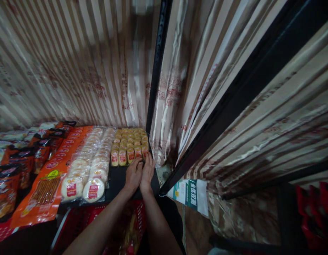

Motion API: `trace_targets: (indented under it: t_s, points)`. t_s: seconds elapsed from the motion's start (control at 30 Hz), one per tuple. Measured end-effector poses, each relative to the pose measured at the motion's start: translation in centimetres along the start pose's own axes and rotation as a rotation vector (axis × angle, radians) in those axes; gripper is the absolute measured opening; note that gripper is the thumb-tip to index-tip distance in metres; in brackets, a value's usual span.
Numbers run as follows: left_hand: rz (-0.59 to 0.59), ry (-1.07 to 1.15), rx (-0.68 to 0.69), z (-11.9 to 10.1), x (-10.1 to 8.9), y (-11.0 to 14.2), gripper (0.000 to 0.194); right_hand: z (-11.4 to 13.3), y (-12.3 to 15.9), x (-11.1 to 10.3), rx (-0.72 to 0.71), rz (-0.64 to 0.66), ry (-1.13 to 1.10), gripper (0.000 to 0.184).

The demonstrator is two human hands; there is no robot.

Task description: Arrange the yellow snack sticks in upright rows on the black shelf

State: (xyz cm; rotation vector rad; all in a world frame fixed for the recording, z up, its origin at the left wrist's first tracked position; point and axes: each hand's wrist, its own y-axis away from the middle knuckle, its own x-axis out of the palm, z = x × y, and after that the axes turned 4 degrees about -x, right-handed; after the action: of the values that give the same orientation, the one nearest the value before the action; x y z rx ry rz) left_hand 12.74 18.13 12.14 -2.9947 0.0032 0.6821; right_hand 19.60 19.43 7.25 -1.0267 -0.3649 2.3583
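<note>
Small yellow-wrapped snack packs (123, 145) with red and white labels stand in close rows on a dark shelf (117, 179). At their front right corner, my left hand (133, 174) reaches in with its fingers stretched forward, close to the front row. Right beside it, my right hand (148, 171) has its fingers extended along the corner pack, seemingly touching it. The two hands nearly meet; whether a small thing lies between them is hidden. Left of the packs lie two rows of round white crackers (93, 189) in clear wrap with red labels.
Further left are a long orange bag of stick snacks (45, 187) and several orange-and-black bags (5, 191). A red basket (81, 221) sits below the shelf. Black metal posts (157, 67) rise before striped curtains (105, 71). A white-and-green bag (192, 194) lies at lower right.
</note>
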Motion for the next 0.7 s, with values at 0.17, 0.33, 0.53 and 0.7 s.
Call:
trace_targets:
  t_s: [0.17,0.33,0.53,0.7]
  points:
    - [0.0,0.01,-0.022,0.2,-0.2,0.8,0.037,0.3,0.1,-0.1,-0.007,-0.009,-0.023,0.051]
    - [-0.001,0.009,-0.021,0.1,-0.5,1.5,0.037,0.7,0.4,-0.8,-0.017,-0.008,-0.069,0.05]
    - [0.05,-0.006,-0.004,-0.4,-0.9,3.5,0.037,1.5,2.2,-3.1,-0.033,0.065,-0.222,0.047]
    - [0.053,-0.051,0.002,0.2,-1.1,5.6,0.037,2.4,4.1,-4.7,-0.056,0.156,-0.267,0.041]
